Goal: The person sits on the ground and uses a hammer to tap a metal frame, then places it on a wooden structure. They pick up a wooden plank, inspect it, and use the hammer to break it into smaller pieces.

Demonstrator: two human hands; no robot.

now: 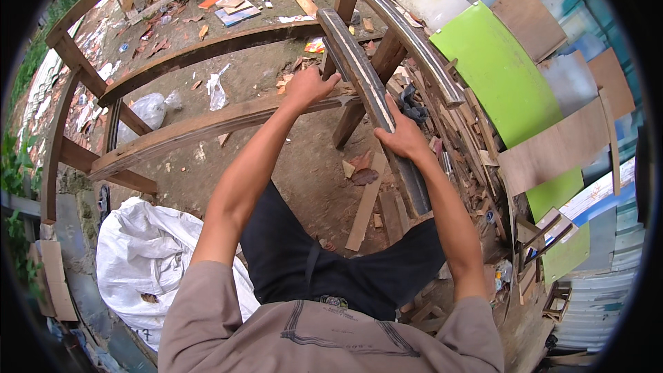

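Observation:
A long dark wooden bar [369, 83] with a pale strip along its top slants from the upper middle down toward my right knee. My right hand [404, 135] is closed around it, thumb on the left side. Close to the bar's left side, my left hand [311, 86] is curled above a wooden rail [235, 119]; the fingertips are hidden, and what they hold, if anything, does not show. That rail belongs to a brown wooden frame [200, 52] reaching left. Another bar [411, 38] with pale stripes lies to the right.
A white sack [148, 255] lies at my left. Bright green boards [487, 69] and plywood sheets [556, 145] lean along the right, beside corrugated metal [594, 311]. Wood scraps [366, 207] lie between my legs. Plastic bags [143, 114] and litter are scattered on the dirt.

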